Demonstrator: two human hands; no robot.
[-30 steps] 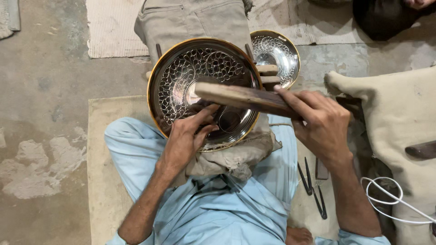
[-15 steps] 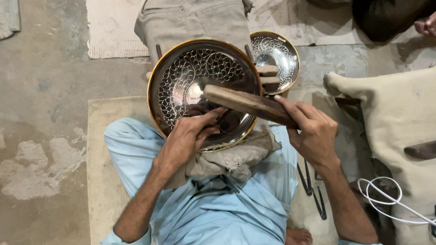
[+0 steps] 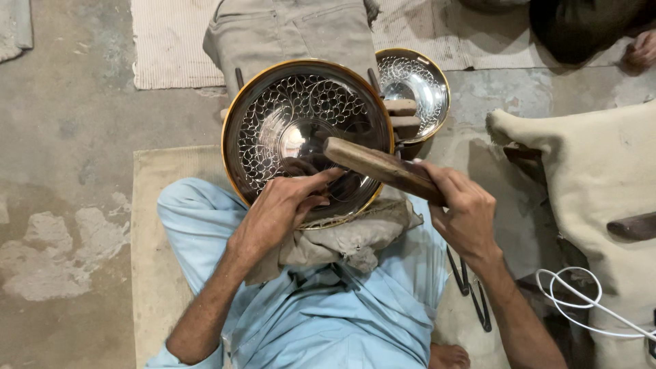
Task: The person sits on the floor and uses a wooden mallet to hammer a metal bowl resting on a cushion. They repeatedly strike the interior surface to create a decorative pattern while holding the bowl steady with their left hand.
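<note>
Two hands work on a patterned metal bowl (image 3: 307, 130) at the centre of the frame, resting on a bundle of grey cloth (image 3: 355, 239) in the person's lap.

The left hand (image 3: 280, 208), just below centre, rests on the bowl's lower rim with its fingers (image 3: 321, 179) drawn together inside the bowl, seemingly pinching a small tool, though it is too hidden to tell. The right hand (image 3: 465, 212), right of centre, has its fingers clamped on a wooden mallet (image 3: 379, 167) that slants up-left across the bowl's lower right part. A smaller patterned bowl (image 3: 417, 85) sits just beyond, to the upper right, partly behind the big one. Dark metal tongs (image 3: 471, 297) lie on the floor at lower right, near a white cable (image 3: 581, 301). A pale sack (image 3: 594, 171) fills the right edge.
</note>
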